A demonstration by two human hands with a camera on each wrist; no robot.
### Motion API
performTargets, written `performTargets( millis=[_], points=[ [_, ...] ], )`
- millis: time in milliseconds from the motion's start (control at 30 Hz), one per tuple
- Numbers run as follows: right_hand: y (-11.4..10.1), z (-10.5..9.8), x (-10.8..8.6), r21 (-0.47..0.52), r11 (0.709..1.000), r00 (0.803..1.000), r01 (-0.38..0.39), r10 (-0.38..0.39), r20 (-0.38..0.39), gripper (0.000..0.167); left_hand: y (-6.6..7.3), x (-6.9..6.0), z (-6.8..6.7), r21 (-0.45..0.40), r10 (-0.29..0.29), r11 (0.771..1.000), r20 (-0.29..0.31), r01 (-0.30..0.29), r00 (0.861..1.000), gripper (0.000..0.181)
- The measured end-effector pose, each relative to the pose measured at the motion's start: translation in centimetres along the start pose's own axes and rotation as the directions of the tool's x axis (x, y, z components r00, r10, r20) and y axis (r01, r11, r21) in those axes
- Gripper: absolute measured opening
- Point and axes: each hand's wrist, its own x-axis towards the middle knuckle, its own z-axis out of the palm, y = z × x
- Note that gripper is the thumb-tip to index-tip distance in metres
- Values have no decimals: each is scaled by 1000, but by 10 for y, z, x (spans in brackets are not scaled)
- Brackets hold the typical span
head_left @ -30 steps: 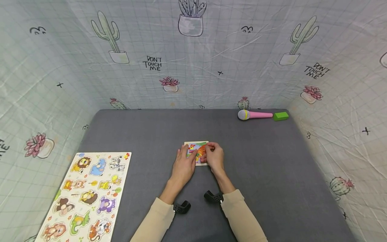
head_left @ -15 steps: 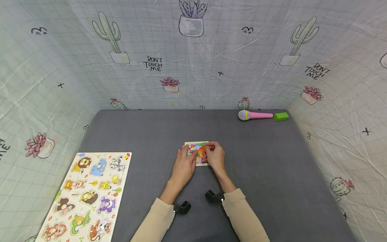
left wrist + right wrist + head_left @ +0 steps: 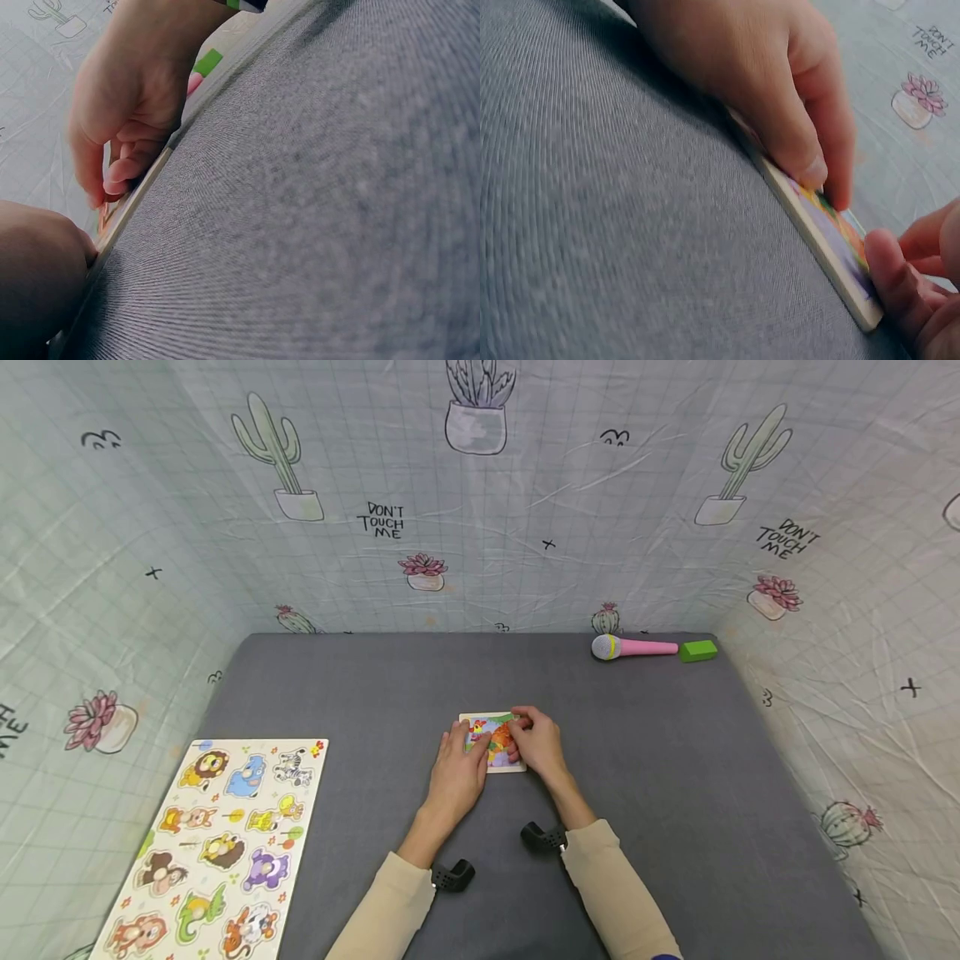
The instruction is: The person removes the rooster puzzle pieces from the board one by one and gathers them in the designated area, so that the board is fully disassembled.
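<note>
A small wooden picture puzzle (image 3: 501,760) with a pale frame and a bright orange, purple and green picture lies flat on the grey table. My left hand (image 3: 457,772) rests on its left part, fingers fairly straight; in the right wrist view its thumb and a finger touch the picture. On the puzzle's right side is my right hand (image 3: 540,745). Its index finger and thumb are close together at the picture, other fingers bent near the frame (image 3: 832,274). Whether a puzzle piece sits between those fingertips is hidden, also in the left wrist view of the right hand (image 3: 127,105).
A large animal peg-puzzle board (image 3: 247,814) lies at the left. At the back right are a pink toy microphone (image 3: 645,647) and a green block (image 3: 698,650). Printed cloth walls (image 3: 480,527) enclose the table's (image 3: 675,793) back and sides.
My right hand and forearm have shifted slightly right, uncovering the puzzle's near right corner. The right fingertips stay at the picture's right side. My left hand has stayed in place on the puzzle.
</note>
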Motion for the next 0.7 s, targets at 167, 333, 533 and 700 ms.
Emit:
performTargets(
  millis=[167,333,533,700],
  points=[
    [5,-3,2,13,1000,1000,19,-20,13,28,1,0,1,-4,-21,1000,22,21,1000,29],
    [8,-5,4,13,999,998,50,-50,34,28,1,1,2,1,-31,1000,26,31,999,29],
    [9,-6,4,21,998,997,67,-68,45,30,2,2,2,16,-27,1000,21,26,999,29],
    [9,-6,3,14,997,996,75,-75,42,30,2,2,1,30,-26,999,25,25,999,30]
  ],
)
